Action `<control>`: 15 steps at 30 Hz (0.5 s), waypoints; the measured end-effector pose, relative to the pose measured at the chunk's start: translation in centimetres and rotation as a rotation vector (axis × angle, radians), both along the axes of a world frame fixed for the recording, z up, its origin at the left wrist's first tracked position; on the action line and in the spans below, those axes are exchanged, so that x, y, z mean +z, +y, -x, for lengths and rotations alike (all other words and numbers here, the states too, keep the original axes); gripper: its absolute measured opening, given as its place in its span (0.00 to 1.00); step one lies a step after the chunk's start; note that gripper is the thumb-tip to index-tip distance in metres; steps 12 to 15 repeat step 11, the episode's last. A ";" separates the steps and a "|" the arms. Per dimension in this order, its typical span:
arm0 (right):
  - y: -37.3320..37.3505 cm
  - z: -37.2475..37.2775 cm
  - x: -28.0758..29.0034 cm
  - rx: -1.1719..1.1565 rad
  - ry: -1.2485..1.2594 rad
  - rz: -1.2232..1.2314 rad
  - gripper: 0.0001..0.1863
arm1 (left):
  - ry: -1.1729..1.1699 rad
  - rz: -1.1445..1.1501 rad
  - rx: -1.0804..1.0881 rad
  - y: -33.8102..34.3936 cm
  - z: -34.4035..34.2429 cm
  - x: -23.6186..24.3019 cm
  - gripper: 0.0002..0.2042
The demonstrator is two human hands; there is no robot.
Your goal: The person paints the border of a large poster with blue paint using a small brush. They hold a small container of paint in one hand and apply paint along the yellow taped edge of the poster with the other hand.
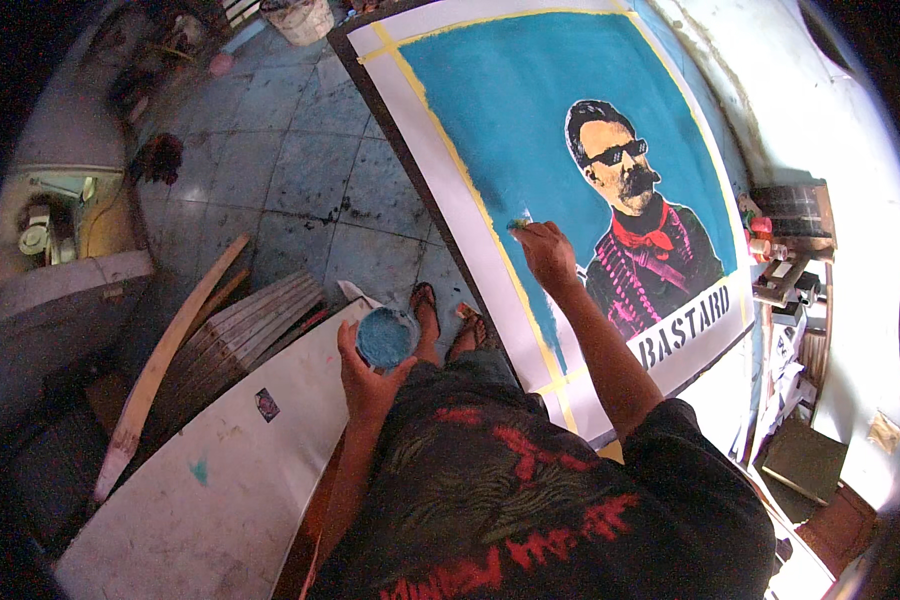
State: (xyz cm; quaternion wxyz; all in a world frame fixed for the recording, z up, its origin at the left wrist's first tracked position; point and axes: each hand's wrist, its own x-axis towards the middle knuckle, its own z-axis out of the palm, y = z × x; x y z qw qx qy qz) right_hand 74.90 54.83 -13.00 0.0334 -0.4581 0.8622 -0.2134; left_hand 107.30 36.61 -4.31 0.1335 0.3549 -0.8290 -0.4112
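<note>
My left hand [370,385] is wrapped round a small round tub of blue paint [386,338], held upright over the white board. Its fingers lie along the tub's side and base. My right hand [550,257] pinches a small paint-stained applicator [517,225], mostly covered by the fingers, so its kind is unclear. The applicator touches the left part of a large painting [500,90]. Blue paint fills the background around a portrait figure [630,200] with dark glasses, a moustache and a red scarf. Yellow tape [462,172] frames the blue area, with a white margin outside it.
A dark backing board [407,135] lies under the painting. A white board [240,455] stretches at lower left, beside wooden slats [240,320] and a curved plank [170,375]. My sandalled feet [425,310] stand on blue tiles. A bucket [298,20] is at the back; shelves [792,220] line the right.
</note>
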 end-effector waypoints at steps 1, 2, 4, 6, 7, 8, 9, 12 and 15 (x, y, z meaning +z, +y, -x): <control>0.6 -0.2 -0.4 -0.010 -0.010 -0.035 0.14 | -0.004 -0.012 -0.013 0.0 0.2 0.3 0.57; 1.2 -0.3 -1.0 -0.021 -0.017 -0.070 0.13 | 0.009 0.004 -0.021 0.1 0.1 0.0 0.57; 1.2 0.4 -1.5 -0.035 0.039 -0.069 0.11 | 0.033 0.041 -0.025 0.1 -0.2 -0.9 0.57; -0.7 1.6 -0.3 -0.045 0.147 -0.004 0.10 | -0.018 -0.006 0.001 0.2 -0.2 -0.2 0.57; -2.3 2.3 1.3 -0.146 0.000 -0.037 0.10 | -0.040 -0.032 0.009 0.3 -0.1 0.1 0.57; -3.2 3.3 0.7 -0.105 -0.011 -0.009 0.11 | -0.042 -0.017 -0.001 0.4 -0.4 0.0 0.57; -3.9 4.7 0.2 -0.071 -0.016 0.021 0.12 | -0.039 0.001 -0.018 0.4 -0.4 -0.2 0.56; -5.0 6.6 -1.2 -0.018 -0.018 0.006 0.14 | -0.016 -0.006 -0.052 0.3 -0.4 -0.3 0.56; -5.0 6.6 -1.2 -0.018 -0.018 0.006 0.14 | -0.016 -0.006 -0.052 0.3 -0.4 -0.3 0.56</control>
